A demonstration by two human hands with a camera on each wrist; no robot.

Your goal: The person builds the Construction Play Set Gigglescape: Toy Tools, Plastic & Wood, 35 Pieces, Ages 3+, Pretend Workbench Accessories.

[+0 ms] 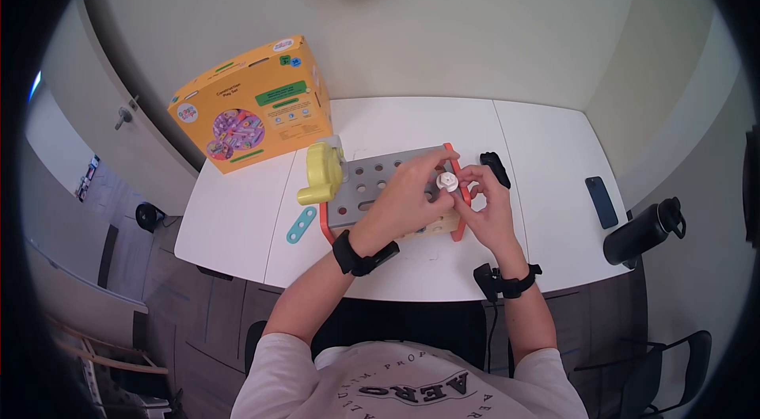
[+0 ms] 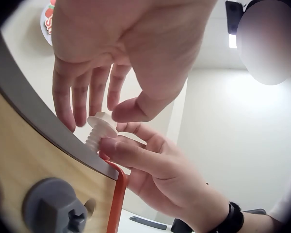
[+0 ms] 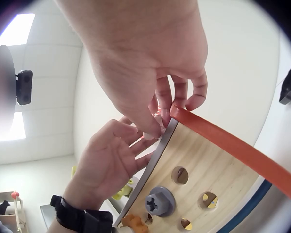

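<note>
A white plastic screw [image 2: 101,127] with a broad flanged head and threaded shank stands at the right end of the toy workbench's grey top [image 1: 372,173]. My right hand [image 1: 491,214] pinches it low, thumb against the threads and forefinger behind. Around its head hovers my left hand [image 1: 404,195], fingers loosely extended and thumb tip [image 2: 128,110] right beside the head. The orange-red side edge [image 3: 233,141] of the bench lies below the right hand. A grey bolt [image 3: 159,201] sits in the wooden front panel [image 3: 194,170].
A yellow toy clamp-like piece [image 1: 321,173] is on the bench's left end, a teal strip with holes [image 1: 302,225] beside it. Behind stands an orange play-set box [image 1: 253,106]. A black object [image 1: 495,169], a phone [image 1: 602,202] and a black bottle [image 1: 643,232] are to the right.
</note>
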